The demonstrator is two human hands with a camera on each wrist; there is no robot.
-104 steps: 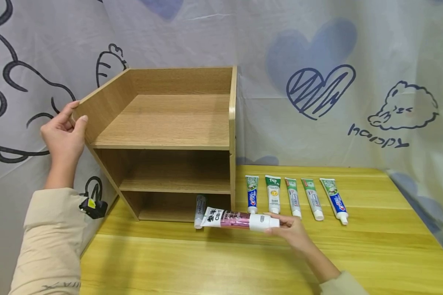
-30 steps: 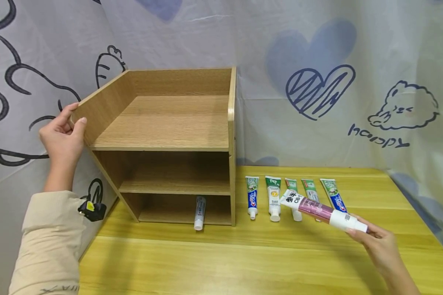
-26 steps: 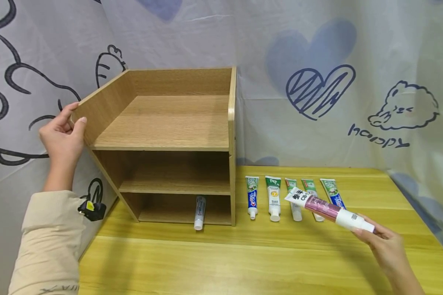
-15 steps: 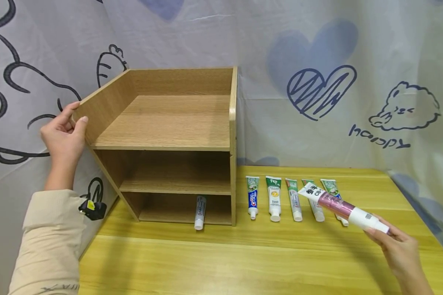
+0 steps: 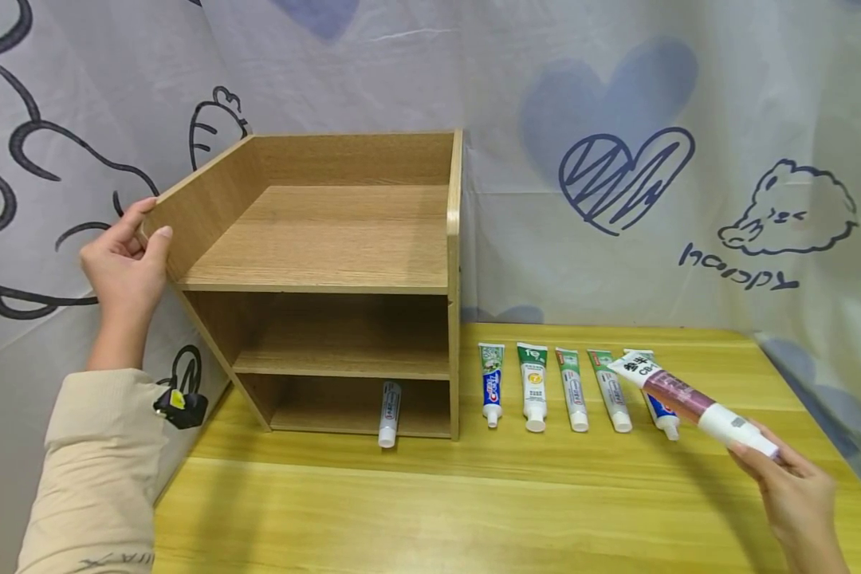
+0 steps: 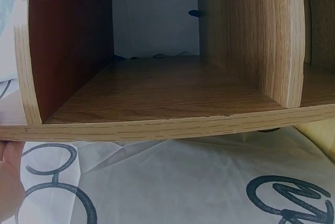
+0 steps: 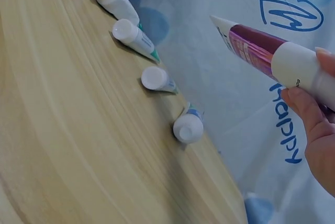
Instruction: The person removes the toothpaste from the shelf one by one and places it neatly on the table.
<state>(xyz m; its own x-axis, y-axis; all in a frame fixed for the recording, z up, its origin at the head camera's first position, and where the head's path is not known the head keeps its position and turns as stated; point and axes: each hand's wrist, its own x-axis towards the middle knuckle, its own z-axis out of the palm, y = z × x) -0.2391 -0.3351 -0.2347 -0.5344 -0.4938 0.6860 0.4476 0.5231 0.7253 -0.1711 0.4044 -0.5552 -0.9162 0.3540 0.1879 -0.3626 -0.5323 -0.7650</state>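
My left hand (image 5: 125, 259) grips the front edge of the left side panel of a wooden shelf unit (image 5: 323, 287), thumb inside the panel. In the left wrist view only a bit of that hand (image 6: 9, 182) shows beside the board. My right hand (image 5: 796, 486) holds a pink and white toothpaste tube (image 5: 696, 405) by its cap end, raised above the table and slanted with its flat end up to the left. It partly covers the rightmost tube of a row. The right wrist view shows the fingers pinching the white end of this tube (image 7: 256, 51).
Several toothpaste tubes, among them a green and white one (image 5: 534, 387), lie in a row on the yellow table (image 5: 416, 510), caps toward me. A small grey tube (image 5: 390, 414) sticks out of the bottom compartment. A black plug (image 5: 181, 406) hangs at left against the printed curtain.
My right hand has carried the pink toothpaste tube from in front of the shelf unit rightward, past the row, to its right end. The left hand keeps its grip on the panel.
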